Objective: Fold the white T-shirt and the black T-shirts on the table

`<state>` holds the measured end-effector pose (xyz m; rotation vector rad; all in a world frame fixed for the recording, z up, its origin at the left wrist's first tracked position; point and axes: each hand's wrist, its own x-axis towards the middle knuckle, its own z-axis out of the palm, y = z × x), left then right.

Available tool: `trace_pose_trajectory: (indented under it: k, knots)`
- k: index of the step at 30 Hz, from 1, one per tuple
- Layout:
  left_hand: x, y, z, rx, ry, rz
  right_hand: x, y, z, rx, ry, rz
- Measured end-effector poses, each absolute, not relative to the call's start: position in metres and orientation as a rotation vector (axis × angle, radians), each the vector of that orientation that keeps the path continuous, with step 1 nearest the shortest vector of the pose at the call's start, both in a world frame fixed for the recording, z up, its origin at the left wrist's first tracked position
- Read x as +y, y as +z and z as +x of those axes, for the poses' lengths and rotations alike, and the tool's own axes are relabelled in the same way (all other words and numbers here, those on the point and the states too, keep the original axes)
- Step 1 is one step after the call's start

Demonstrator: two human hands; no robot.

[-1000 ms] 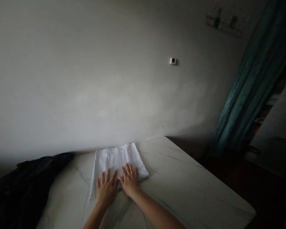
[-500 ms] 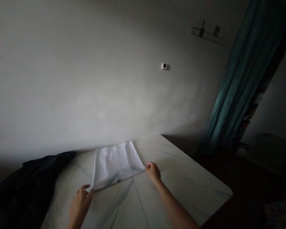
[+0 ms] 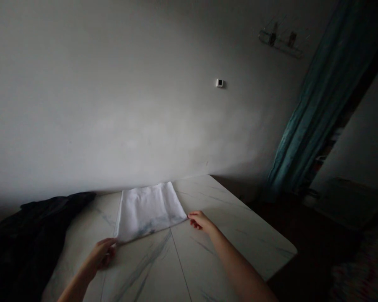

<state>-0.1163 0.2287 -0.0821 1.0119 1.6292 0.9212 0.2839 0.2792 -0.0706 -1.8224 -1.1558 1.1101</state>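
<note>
Left hand (image 3: 102, 253), right hand (image 3: 199, 220) at corners, white cloth (image 3: 148, 210), long axis crosswise

"What do the person's arms look like?"
"The slender, smooth left forearm (image 3: 77, 282) is bare up to the picture's edge. So is the right forearm (image 3: 236, 262), which broadens away from its narrow wrist (image 3: 212, 231)."
"And the hands?"
"Ungloved, both: left hand (image 3: 104, 253) and right hand (image 3: 200, 220), with slim fingers; dim light hides finer detail."
</note>
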Motion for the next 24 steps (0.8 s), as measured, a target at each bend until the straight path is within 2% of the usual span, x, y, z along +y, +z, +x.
trace_pose_trajectory:
  k: [4, 12, 24]
  knots:
    - [0.232, -0.081, -0.11, 1.72, 0.851, 1.071, 0.278, -0.07, 0.285, -1.205, 1.235, -1.75]
    - [0.242, -0.069, -0.104, 1.877, 0.669, 1.329, 0.294, -0.061, 0.271, -1.263, 1.236, -1.871]
    - [0.247, -0.067, -0.106, 2.156, 0.49, 1.526, 0.298, -0.064, 0.273, -1.42, 0.889, -2.09]
